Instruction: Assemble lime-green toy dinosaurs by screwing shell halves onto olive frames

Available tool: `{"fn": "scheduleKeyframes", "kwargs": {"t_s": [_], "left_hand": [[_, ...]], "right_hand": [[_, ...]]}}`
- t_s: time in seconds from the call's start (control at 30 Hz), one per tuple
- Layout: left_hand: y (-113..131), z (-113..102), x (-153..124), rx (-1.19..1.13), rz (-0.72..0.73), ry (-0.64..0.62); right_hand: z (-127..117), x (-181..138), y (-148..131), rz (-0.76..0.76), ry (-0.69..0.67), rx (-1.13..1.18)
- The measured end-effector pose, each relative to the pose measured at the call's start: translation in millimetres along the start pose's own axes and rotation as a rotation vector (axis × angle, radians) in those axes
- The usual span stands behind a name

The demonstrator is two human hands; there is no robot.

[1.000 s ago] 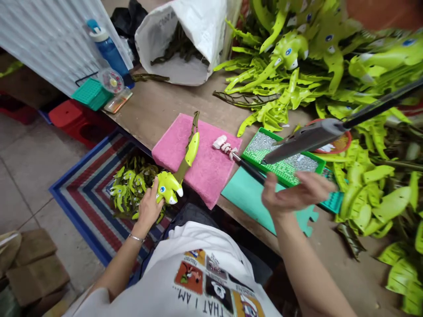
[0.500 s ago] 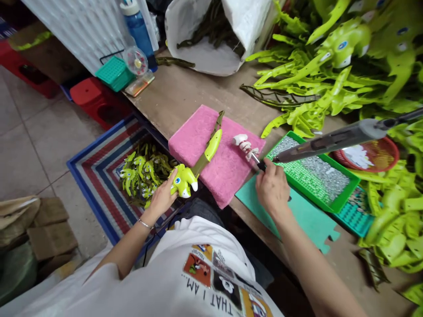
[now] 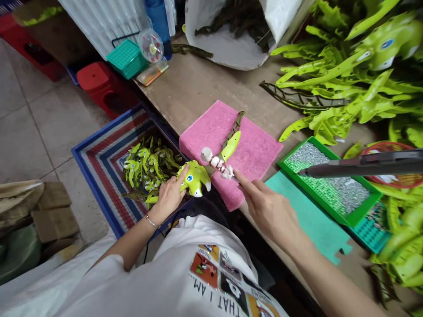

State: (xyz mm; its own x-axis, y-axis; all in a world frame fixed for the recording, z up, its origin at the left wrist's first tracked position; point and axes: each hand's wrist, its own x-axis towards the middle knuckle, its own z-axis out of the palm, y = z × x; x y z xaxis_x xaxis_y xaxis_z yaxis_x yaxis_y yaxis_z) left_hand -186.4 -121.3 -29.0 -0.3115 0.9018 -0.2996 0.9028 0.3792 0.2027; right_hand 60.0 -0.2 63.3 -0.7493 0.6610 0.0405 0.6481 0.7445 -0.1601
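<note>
My left hand (image 3: 172, 193) is closed on a lime-green plastic toy dinosaur head (image 3: 197, 176) with a blue eye and white horn tips. From the head, a toy body with a green panel (image 3: 231, 146) and a dark olive tail (image 3: 238, 121) lies across a pink towel-covered pad (image 3: 205, 125). My right hand (image 3: 269, 207) grips a hammer-like tool (image 3: 216, 163), its index finger stretched along the shaft. White wrapping with reddish bands covers the tool's end, which is over the toy's body just right of the head. The handle is hidden in my palm.
A green basket of small metal pins (image 3: 348, 189) stands right of the pad, with a dark pen-shaped tool (image 3: 357, 163) hanging above it. Green toy parts (image 3: 346, 97) heap at the right. A striped box (image 3: 109, 171) of toys sits lower left. A white sack (image 3: 228, 53) lies behind.
My right hand has brought the wrapped tool left from the pad's right side to over the toy. My left hand still holds the toy head. The view has shifted slightly.
</note>
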Motion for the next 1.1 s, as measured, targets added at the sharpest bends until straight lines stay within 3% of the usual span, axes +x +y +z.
{"fn": "scheduleKeyframes", "kwargs": {"t_s": [0.07,0.13,0.3,0.37,0.53,0.7,0.87,1.03,1.1], "left_hand": [[3.0,-3.1,-0.4,0.028,-0.011,-0.012],[5.2,-4.8,0.2,0.043,-0.021,-0.024],[8.4,-6.4,2.1,0.055,-0.044,-0.039],[8.8,-8.2,1.5,0.06,-0.038,-0.034],[10.6,-18.8,-4.5,0.165,-0.027,0.019],[16.8,-28.4,-6.7,0.256,-0.059,0.006],[19.2,-31.8,-5.4,0.276,-0.066,-0.028],[10.9,-27.5,-0.6,0.173,-0.07,-0.025],[3.9,-23.1,4.1,-0.013,-0.04,-0.017]], "right_hand": [[-4.5,-1.3,-0.8,-0.025,0.137,0.045],[0.2,-2.8,-1.3,-0.017,0.16,0.05],[22.2,0.1,2.6,0.077,-0.182,-0.015],[20.8,0.7,6.3,0.116,-0.118,0.043],[25.0,-7.4,19.6,0.305,0.289,0.179],[45.0,-10.7,35.4,0.391,0.112,0.182],[37.8,20.9,45.2,0.493,0.31,0.18],[43.1,51.4,56.9,0.538,-0.021,0.147],[44.3,50.6,60.2,0.585,-0.025,0.105]]}}
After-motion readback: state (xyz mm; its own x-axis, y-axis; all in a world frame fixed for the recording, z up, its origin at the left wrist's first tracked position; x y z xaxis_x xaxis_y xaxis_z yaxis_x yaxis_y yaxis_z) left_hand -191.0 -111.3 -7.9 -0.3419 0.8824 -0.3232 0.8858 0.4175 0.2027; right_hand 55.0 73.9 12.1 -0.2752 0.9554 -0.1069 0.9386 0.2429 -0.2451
